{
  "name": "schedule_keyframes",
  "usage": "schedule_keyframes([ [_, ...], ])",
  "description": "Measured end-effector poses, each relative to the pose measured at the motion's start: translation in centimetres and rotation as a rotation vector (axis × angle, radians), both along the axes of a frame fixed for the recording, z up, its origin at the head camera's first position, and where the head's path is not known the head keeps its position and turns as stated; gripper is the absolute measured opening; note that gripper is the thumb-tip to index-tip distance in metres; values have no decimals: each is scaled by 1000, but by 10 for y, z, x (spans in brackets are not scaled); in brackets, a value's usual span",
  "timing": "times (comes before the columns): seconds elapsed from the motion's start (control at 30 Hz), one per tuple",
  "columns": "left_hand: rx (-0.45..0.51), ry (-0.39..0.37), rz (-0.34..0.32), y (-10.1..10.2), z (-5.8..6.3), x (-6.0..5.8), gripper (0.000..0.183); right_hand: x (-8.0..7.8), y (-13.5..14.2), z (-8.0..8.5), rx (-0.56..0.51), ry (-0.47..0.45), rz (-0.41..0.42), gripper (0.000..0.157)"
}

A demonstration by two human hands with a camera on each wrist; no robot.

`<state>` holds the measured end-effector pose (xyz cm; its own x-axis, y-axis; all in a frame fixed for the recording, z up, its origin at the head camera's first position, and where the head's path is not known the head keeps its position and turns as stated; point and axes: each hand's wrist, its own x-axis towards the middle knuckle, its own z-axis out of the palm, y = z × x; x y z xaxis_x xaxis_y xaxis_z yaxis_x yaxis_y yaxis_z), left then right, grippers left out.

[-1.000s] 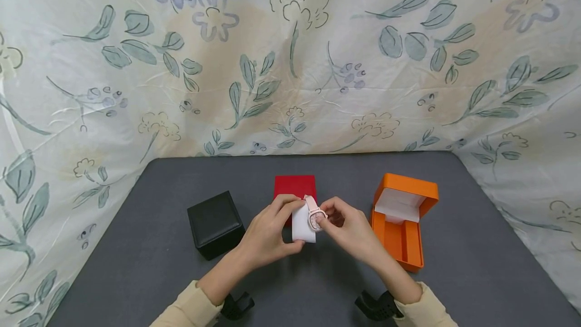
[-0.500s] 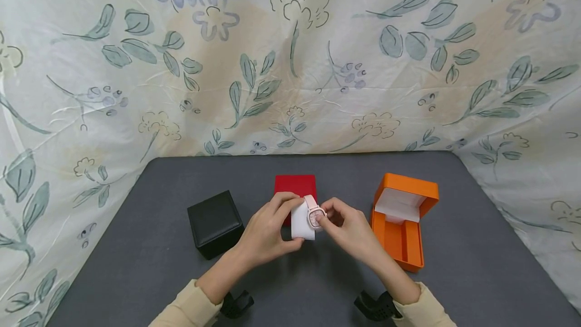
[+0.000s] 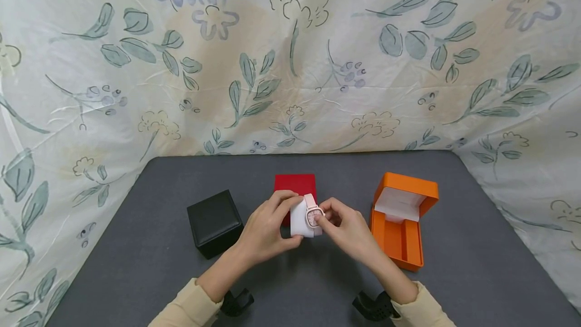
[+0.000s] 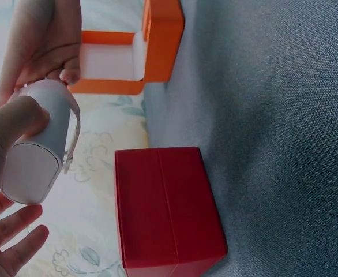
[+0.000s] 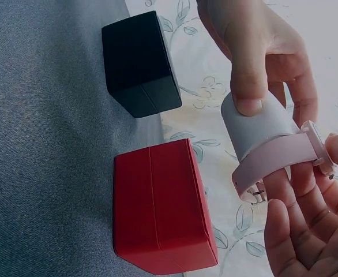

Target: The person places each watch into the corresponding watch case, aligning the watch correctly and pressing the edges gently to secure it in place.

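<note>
My left hand grips a white watch cushion between thumb and fingers, above the table. A pink wristwatch sits at the cushion's right end, its strap looped loosely around that end in the right wrist view. With thumb and fingers, my right hand holds the watch by its case, the thumb on the dial. In the left wrist view the cushion's flat end faces the camera, and the strap stands a little off its side. Part of the buckle shows under the strap in the right wrist view.
A closed red box stands just behind the hands. To the left is a closed black box. An orange box with its lid up stands to the right on the grey table. A floral curtain hangs behind.
The cushion and both hands have risen very slightly. The watch has shifted a little to the left, and more of its strap's lower part shows. The boxes have stayed put.
</note>
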<state>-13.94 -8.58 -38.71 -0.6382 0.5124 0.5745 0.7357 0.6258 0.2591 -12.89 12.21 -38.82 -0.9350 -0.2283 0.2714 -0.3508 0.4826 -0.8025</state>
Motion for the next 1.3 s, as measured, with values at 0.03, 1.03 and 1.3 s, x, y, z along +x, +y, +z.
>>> schedule_keyframes([
  [0.03, -2, 0, 0, 0, 0, 0, 73, 0, 0, 0, -1, -1, 0, 13],
  [1.03, -7, 48, 44, 3, 1, -2, 70, 1, -4, -3, -87, -72, 9, 15],
  [1.3, -3, 34, 61, 2, 1, -2, 70, 3, -2, -6, -82, -45, 17, 22],
])
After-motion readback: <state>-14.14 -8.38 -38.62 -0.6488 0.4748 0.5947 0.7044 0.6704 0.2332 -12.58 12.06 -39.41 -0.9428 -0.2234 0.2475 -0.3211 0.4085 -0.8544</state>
